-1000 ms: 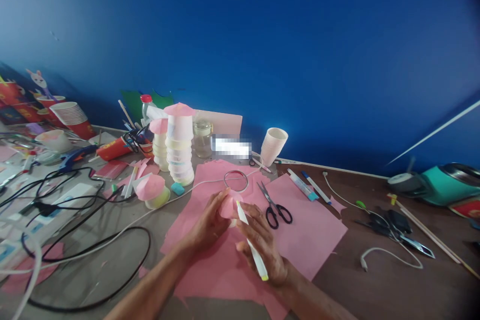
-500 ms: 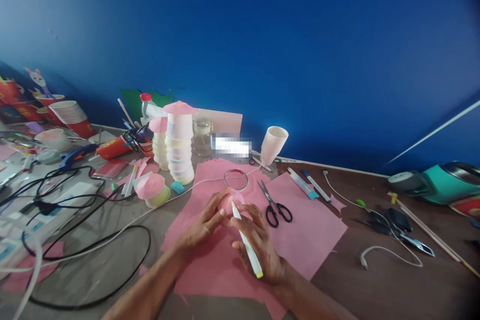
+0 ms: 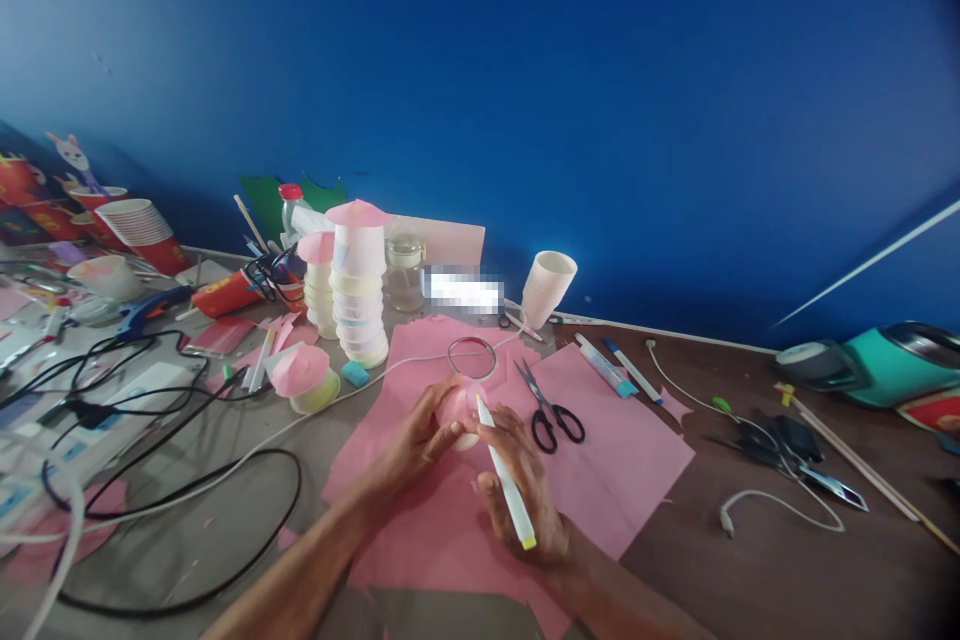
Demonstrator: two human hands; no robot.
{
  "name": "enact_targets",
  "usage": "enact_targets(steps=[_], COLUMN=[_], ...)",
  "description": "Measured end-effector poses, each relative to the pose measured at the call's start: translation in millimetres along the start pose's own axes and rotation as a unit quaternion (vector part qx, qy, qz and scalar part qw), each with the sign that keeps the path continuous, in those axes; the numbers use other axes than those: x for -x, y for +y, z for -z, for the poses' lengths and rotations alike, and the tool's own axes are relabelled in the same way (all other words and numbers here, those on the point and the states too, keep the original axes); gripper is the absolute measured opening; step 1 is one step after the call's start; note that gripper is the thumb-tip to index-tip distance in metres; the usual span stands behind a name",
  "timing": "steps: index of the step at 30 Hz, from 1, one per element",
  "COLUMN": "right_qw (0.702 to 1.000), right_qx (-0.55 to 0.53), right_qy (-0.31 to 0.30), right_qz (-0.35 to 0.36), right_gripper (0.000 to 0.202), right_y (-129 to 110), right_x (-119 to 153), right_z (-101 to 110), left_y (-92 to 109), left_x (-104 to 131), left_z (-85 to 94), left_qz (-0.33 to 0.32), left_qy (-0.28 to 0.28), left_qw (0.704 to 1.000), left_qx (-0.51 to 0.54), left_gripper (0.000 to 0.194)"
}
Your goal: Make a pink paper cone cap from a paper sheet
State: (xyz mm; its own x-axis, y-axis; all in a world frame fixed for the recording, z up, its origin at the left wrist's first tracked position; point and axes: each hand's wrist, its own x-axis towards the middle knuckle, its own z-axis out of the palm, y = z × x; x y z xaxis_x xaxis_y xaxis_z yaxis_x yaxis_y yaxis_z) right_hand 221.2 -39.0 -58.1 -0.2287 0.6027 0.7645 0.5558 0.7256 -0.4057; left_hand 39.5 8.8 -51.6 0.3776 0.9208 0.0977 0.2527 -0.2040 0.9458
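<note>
My left hand [image 3: 420,438] is closed around a small paper cup with a pink paper cone [image 3: 457,404] on top; a bit of the cup's pale side [image 3: 466,441] shows below the cone. In my right hand [image 3: 534,490] is a white marker [image 3: 507,476] with a yellow tip, slanting up and left. Its tip meets the right side of the pink cone, and the right fingers also lie near the cone. Both hands are over pink paper sheets [image 3: 420,540]. Black-handled scissors [image 3: 551,410] lie just right of them, and a thin ring [image 3: 472,358] lies beyond.
Stacked cups with pink cone roofs [image 3: 360,285] stand at the back left, with a smaller cone-topped cup [image 3: 304,378] in front. White paper cups [image 3: 547,285] are nested near the wall. Black cables [image 3: 292,480] sprawl at left. Two markers [image 3: 634,372] and a teal kettle [image 3: 892,365] are at right.
The marker's tip has shifted slightly right and up across the pink cone, and my right hand has moved a little right. The cup has tilted, so its pale side now shows.
</note>
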Motion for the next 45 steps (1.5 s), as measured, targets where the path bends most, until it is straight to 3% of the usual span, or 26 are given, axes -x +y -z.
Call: enact_targets(steps=[15,28,38,45], right_qw=[1.000,0.998,0.994,0.991], right_qx=[-0.018,-0.036,-0.058,-0.086], right_qy=[0.008,0.043,0.070,0.077], right_qz=[-0.011,0.015,-0.056,-0.065], right_gripper=[0.034,0.043,0.032,0.029], right_y=[-3,2,2,0], right_x=[-6,-10,-9,-13], right_z=[2,14,12,14], left_y=[-13,-15,-19,-20], left_x=[-5,-5,-5,-5], left_z=[-3.1,-3.5,-5.1,-4.7], left_qz=[-0.039,-0.049,-0.038,-0.036], left_qy=[0.017,0.016,0.025,0.018], left_qw=[0.999,0.999,0.998,0.999], left_qx=[0.001,0.000,0.037,0.036], left_gripper=[0.062,0.059,0.058,0.057])
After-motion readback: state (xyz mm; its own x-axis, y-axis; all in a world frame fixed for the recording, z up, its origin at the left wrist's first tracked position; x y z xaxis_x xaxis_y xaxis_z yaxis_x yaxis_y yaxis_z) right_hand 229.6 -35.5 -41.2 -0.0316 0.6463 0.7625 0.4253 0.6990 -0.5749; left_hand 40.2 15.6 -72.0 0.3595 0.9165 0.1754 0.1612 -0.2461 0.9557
